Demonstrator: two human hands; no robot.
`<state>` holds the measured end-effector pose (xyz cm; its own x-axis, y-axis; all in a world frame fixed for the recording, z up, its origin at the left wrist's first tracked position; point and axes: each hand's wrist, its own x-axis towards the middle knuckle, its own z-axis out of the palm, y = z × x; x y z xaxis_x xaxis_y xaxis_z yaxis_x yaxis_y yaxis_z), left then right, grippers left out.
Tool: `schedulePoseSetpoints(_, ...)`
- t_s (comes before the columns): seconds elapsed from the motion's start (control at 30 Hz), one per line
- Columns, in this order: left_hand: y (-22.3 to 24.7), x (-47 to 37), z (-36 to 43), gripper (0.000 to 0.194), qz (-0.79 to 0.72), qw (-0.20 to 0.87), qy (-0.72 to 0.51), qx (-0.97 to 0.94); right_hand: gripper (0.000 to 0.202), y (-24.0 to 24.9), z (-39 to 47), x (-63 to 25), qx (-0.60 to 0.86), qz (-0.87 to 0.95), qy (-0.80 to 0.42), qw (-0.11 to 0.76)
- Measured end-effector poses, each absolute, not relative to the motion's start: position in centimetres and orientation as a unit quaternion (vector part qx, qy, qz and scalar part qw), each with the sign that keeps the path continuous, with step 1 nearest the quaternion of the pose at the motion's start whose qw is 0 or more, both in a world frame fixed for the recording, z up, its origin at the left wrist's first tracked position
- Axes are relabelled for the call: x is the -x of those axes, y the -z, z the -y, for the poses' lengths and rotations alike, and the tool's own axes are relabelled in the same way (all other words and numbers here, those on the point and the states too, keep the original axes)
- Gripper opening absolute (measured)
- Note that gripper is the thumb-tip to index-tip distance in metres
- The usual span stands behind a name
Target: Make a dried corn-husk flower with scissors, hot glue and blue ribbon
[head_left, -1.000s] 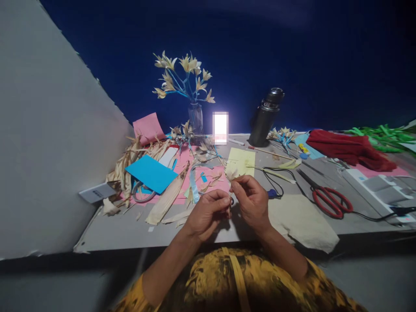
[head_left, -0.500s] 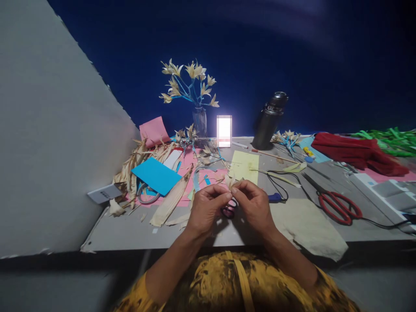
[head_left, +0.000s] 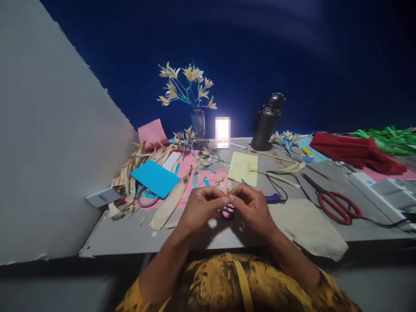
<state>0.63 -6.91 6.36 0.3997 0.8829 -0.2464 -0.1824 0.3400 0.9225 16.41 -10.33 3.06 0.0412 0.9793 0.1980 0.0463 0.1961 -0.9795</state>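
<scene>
My left hand (head_left: 204, 208) and my right hand (head_left: 251, 207) meet over the front middle of the table, thumbs and forefingers pinched together. Between the fingertips is a small pale corn husk piece (head_left: 223, 187), its upper part showing and the rest hidden by my fingers. Just below the fingertips lie small scissors (head_left: 227, 212) with dark-rimmed handle loops, partly covered by my hands. A blue-handled tool (head_left: 273, 198) lies right of my right hand. Left of my left hand rests a long dry husk strip (head_left: 170, 203).
Husk flowers on blue stems stand in a glass vase (head_left: 198, 128) at the back. A steel flask (head_left: 267, 123), large red-handled scissors (head_left: 339, 208) and a red cloth (head_left: 354, 149) are to the right. Blue paper (head_left: 156, 177) overlies husks (head_left: 130, 173) at left. A pale sheet (head_left: 308, 227) overhangs the front edge.
Both hands stay pinched together, with the fingertips slightly lower. The husk piece now leans to the left, where it stood more upright before. The view has shifted slightly.
</scene>
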Motion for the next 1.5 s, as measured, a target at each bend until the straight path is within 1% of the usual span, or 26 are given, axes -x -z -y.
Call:
schedulePoseSetpoints(0.1,-5.8,-0.4,6.5,0.026,-0.38,0.751,-0.347,-0.414,0.014,-2.8,10.5,-16.6,0.459,0.56,-0.429,0.54)
schedulePoseSetpoints(0.23,-5.3,-0.2,6.4,0.027,-0.368,0.766,-0.327,-0.413,0.014,-2.6,10.6,-16.8,0.443,0.562,-0.436,0.546)
schedulePoseSetpoints(0.43,-5.1,0.1,6.3,0.027,-0.375,0.741,-0.319,-0.456,0.015,-2.5,10.6,-16.8,0.429,0.545,-0.453,0.559)
schedulePoseSetpoints(0.7,-5.4,0.1,6.5,0.028,-0.364,0.734,-0.319,-0.476,0.02,-2.4,10.9,-16.9,0.426,0.549,-0.465,0.549)
schedulePoseSetpoints(1.0,-5.4,-0.8,7.2,0.033,-0.351,0.755,-0.349,-0.43,0.016,-2.4,11.2,-17.0,0.438,0.551,-0.442,0.557)
schedulePoseSetpoints(1.27,-5.3,-0.7,7.2,0.033,-0.35,0.758,-0.345,-0.429,0.018,-2.4,11.3,-16.9,0.428,0.546,-0.455,0.558)
schedulePoseSetpoints(1.5,-4.3,-1.8,7.8,0.031,-0.37,0.74,-0.4,-0.395,0.018,-2.4,11.1,-17.1,0.439,0.538,-0.427,0.579)
